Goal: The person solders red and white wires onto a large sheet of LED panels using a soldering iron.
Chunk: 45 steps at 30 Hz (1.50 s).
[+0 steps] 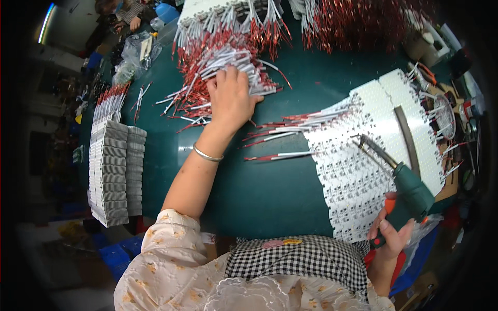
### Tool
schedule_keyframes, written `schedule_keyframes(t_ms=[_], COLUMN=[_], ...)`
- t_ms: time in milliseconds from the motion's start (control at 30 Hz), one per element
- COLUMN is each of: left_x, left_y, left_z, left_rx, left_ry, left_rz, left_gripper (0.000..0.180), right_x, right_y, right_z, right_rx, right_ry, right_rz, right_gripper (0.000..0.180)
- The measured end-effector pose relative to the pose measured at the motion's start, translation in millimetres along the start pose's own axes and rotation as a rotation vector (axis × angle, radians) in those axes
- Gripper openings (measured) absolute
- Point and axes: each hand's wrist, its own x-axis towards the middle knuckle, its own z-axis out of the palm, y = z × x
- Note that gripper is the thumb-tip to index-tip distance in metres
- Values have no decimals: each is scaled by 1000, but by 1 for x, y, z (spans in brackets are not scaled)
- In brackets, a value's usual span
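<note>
My left hand (231, 96) reaches forward and rests on a loose heap of red and white wire pairs (218, 67) on the dark green table (259, 186), fingers curled into the pile. A silver bangle sits on that wrist. My right hand (391, 233) grips the green handle of a soldering iron (402, 179), its metal tip pointing up-left over a white sheet of small circuit boards (358, 171). Several wire pairs (290, 129) stick out from the sheet's left edge.
Stacks of finished white boards (111, 171) stand at the table's left edge. More wire bundles (358, 20) lie at the back. A solder spool (444, 115) and small tools crowd the right edge. Another person (122, 13) sits at the far left.
</note>
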Motion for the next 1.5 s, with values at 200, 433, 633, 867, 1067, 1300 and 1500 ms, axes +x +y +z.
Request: schedule_keyframes(t_ms=[200,433,633,867,1067,1300,1500], left_x=[-1,11,29,6,-22,-20,-17], left_y=[-9,-19,-24,-25,-69,-62,-50], left_z=[18,-8,-38,-59,-36,-13,-14], left_rx=[21,-529,-825,-1925,-2141,-2179,-1756], left_ry=[34,152,549,392,304,513,512], left_rz=[151,-119,-313,-801,-1051,-948,-674], left_gripper=[31,23,13,11,32,66,20], right_x=[-8,-13,-8,-7,-1,-5,-4], right_y=[6,-4,-6,-10,9,10,7], right_z=[-1,-6,-1,5,-10,-10,-5], right_rx=[-5,16,28,44,44,40,33], right_ry=[135,-47,-48,26,37,40,29], right_rz=[27,11,5,-22,-52,-55,-73], right_gripper=[63,52,50,46,60,61,61])
